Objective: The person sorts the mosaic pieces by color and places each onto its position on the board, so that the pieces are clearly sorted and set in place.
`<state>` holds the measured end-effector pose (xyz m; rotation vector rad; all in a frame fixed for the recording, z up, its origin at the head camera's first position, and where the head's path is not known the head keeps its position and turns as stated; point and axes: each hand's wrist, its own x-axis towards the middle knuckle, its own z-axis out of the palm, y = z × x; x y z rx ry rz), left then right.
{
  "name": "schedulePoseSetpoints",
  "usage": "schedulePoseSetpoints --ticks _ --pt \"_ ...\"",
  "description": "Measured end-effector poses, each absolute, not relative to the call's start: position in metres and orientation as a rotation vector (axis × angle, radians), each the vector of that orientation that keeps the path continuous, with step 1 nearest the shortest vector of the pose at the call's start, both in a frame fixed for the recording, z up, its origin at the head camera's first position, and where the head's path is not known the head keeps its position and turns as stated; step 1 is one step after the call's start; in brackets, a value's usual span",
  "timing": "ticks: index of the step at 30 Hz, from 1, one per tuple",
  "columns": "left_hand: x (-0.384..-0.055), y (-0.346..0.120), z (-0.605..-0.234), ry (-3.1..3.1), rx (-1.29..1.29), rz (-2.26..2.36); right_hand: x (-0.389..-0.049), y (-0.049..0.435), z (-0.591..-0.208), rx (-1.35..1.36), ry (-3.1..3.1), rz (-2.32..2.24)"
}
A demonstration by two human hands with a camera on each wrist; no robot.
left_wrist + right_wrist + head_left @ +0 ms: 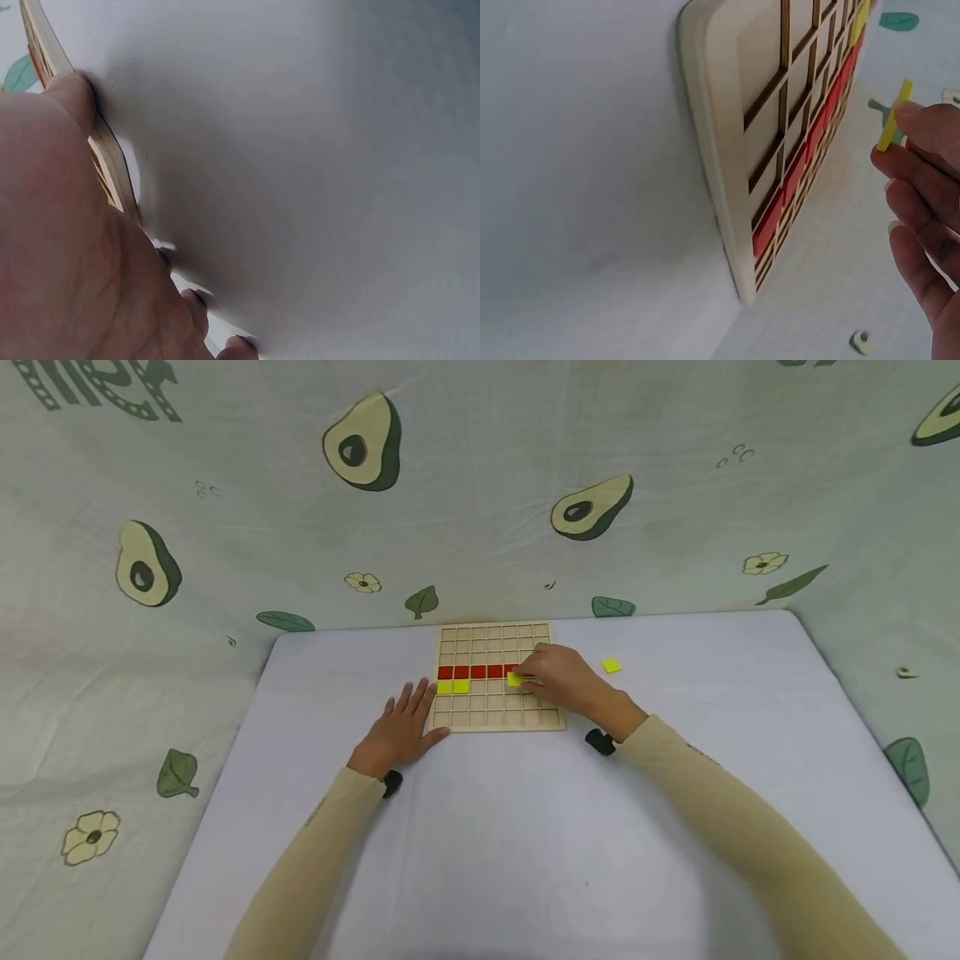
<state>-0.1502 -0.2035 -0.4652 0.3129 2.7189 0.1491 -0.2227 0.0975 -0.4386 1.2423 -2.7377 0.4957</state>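
A wooden grid board (pixel 495 702) lies on the table, with a row of red square tiles (pixel 478 672) across it. Below that row's left end, two yellow tiles (pixel 453 687) sit side by side in their cells. My right hand (pixel 564 677) is over the board's right part and pinches another yellow tile (pixel 894 116) between thumb and index finger, its other fingers loosely bent. Flat on the table, my left hand (pixel 402 725) spreads along the board's left side, its thumb at the near left corner. The left wrist view shows that thumb touching the board's edge (pixel 112 161).
One loose yellow tile (pixel 611 666) lies on the white table (pixel 480 843) to the right of the board. Behind the table hangs a pale cloth (pixel 480 460) printed with avocados and leaves. Each wrist carries a small black camera (pixel 600 742).
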Motion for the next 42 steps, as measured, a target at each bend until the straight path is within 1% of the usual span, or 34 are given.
schedulePoseSetpoints --ticks 10,20,31,42 --pt "-0.151 -0.203 -0.465 2.719 0.307 0.119 -0.229 0.053 -0.454 1.284 -2.755 0.375" --pt "-0.152 -0.204 -0.471 2.731 0.313 0.095 -0.230 0.030 -0.458 1.265 -2.795 0.262" --pt "-0.152 -0.205 -0.469 2.721 0.310 0.109 -0.226 0.020 -0.462 1.239 -2.750 0.143" --pt "-0.152 -0.204 -0.469 2.726 0.308 0.113 -0.223 0.023 -0.464 1.251 -2.750 0.210"
